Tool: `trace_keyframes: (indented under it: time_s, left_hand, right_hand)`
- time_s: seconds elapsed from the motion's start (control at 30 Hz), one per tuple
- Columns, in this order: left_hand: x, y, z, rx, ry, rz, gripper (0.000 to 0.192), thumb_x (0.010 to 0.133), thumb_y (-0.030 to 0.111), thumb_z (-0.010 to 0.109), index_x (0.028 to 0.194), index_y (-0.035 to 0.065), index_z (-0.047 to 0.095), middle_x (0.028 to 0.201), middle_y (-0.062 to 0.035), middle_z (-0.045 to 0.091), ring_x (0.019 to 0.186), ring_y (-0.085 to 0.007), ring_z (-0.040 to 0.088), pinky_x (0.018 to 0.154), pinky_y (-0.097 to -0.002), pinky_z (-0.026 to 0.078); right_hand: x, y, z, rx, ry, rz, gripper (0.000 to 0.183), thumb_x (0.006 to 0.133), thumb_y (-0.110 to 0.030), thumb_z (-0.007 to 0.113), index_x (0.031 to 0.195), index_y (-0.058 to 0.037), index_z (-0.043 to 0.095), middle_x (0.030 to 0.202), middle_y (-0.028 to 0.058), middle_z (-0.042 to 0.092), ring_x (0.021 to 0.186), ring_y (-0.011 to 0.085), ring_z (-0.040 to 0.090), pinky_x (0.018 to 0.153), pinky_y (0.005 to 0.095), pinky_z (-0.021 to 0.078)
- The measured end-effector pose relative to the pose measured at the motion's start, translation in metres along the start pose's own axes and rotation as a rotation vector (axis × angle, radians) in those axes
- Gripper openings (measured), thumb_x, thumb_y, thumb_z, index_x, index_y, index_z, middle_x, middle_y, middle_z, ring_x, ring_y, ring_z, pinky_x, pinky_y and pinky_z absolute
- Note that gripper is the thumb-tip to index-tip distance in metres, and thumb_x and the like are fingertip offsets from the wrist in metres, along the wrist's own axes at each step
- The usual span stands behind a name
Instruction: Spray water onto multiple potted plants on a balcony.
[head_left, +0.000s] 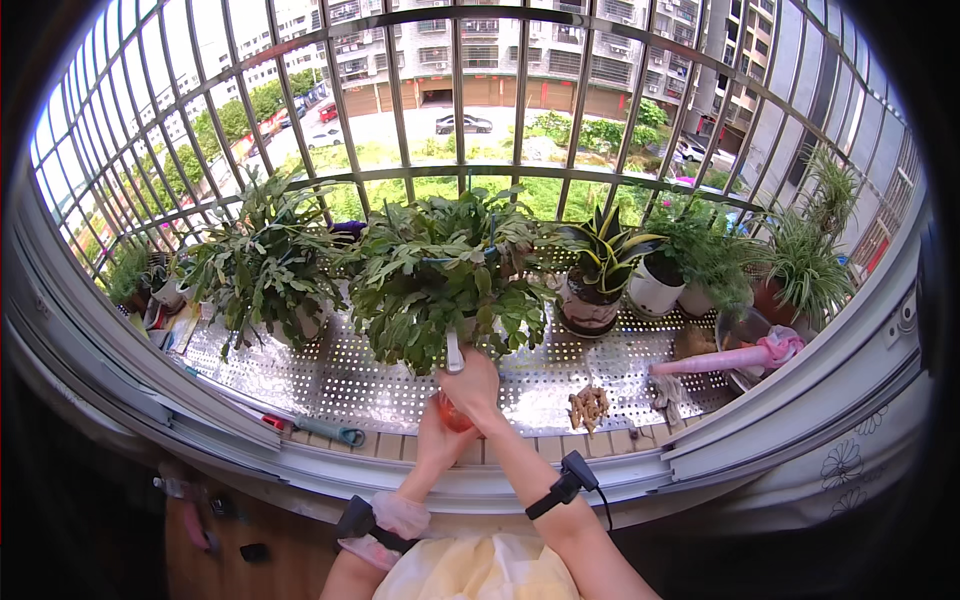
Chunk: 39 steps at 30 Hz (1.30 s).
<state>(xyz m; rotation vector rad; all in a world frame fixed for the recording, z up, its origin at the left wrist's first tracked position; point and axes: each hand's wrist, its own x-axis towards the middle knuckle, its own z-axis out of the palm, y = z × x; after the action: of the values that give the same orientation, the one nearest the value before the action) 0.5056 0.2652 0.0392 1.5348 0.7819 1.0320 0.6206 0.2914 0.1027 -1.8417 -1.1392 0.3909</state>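
Both hands are together in front of the middle leafy potted plant, above the perforated metal shelf. My left hand is closed around the lower part of a red container, probably a spray bottle. My right hand is at its upper part, just below a white piece that looks like its spray head and points at the foliage. The fingers of my right hand are partly hidden behind its back. Leaves hide most of the plant's pot.
Another leafy potted plant stands left. A snake plant and a spider plant stand right. Ginger-like roots, a pink wrapped object and a green-handled tool lie nearer. Metal bars rise behind.
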Motion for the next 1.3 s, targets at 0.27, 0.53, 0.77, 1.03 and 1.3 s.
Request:
trace_keyframes:
  time_s: [0.27, 0.53, 0.77, 1.03, 1.3]
  left_hand:
    - [-0.007, 0.010, -0.004, 0.292, 0.097, 0.063, 0.069, 0.065, 0.032, 0.094, 0.113, -0.0018, 0.058, 0.104, -0.0170, 0.069, 0.095, -0.0300, 0.069, 0.084, -0.0404, 0.054]
    - [-0.008, 0.016, -0.006, 0.291, 0.067, 0.057, 0.071, 0.063, 0.037, 0.095, 0.111, -0.0005, 0.059, 0.099, -0.0179, 0.071, 0.090, -0.0332, 0.071, 0.080, -0.0413, 0.055]
    - [-0.007, 0.006, -0.012, 0.395, 0.043, 0.057, 0.073, 0.061, 0.041, 0.095, 0.109, 0.0003, 0.059, 0.098, -0.0187, 0.071, 0.090, -0.0367, 0.071, 0.081, -0.0438, 0.056]
    - [-0.007, 0.009, -0.009, 0.415, 0.014, 0.009, 0.076, 0.060, 0.043, 0.095, 0.111, -0.0001, 0.058, 0.099, -0.0199, 0.072, 0.092, -0.0367, 0.072, 0.082, -0.0438, 0.056]
    - [-0.008, 0.008, -0.011, 0.457, -0.036, 0.033, 0.078, 0.060, 0.047, 0.094, 0.111, -0.0004, 0.057, 0.097, -0.0200, 0.073, 0.090, -0.0369, 0.073, 0.081, -0.0437, 0.057]
  right_hand:
    - [0.000, -0.004, -0.002, 0.096, -0.069, -0.001, 0.031, 0.075, -0.020, 0.072, 0.099, -0.0010, 0.069, 0.090, 0.0241, 0.071, 0.090, 0.0446, 0.067, 0.081, 0.0493, 0.0528]
    - [-0.005, 0.000, -0.004, 0.098, -0.036, 0.037, 0.030, 0.074, -0.020, 0.073, 0.098, -0.0021, 0.069, 0.089, 0.0225, 0.072, 0.089, 0.0417, 0.069, 0.082, 0.0478, 0.0538]
    - [-0.007, -0.002, -0.004, 0.069, -0.104, 0.051, 0.030, 0.074, -0.019, 0.073, 0.098, -0.0018, 0.068, 0.085, 0.0208, 0.071, 0.086, 0.0421, 0.069, 0.079, 0.0483, 0.0538]
    - [-0.009, 0.004, -0.006, 0.094, -0.089, 0.020, 0.026, 0.074, -0.017, 0.071, 0.094, -0.0008, 0.066, 0.085, 0.0214, 0.071, 0.085, 0.0417, 0.068, 0.078, 0.0481, 0.0536]
    - [-0.018, 0.002, -0.010, 0.112, -0.064, 0.094, 0.029, 0.075, -0.017, 0.071, 0.097, -0.0001, 0.067, 0.086, 0.0227, 0.071, 0.086, 0.0428, 0.068, 0.078, 0.0487, 0.0540]
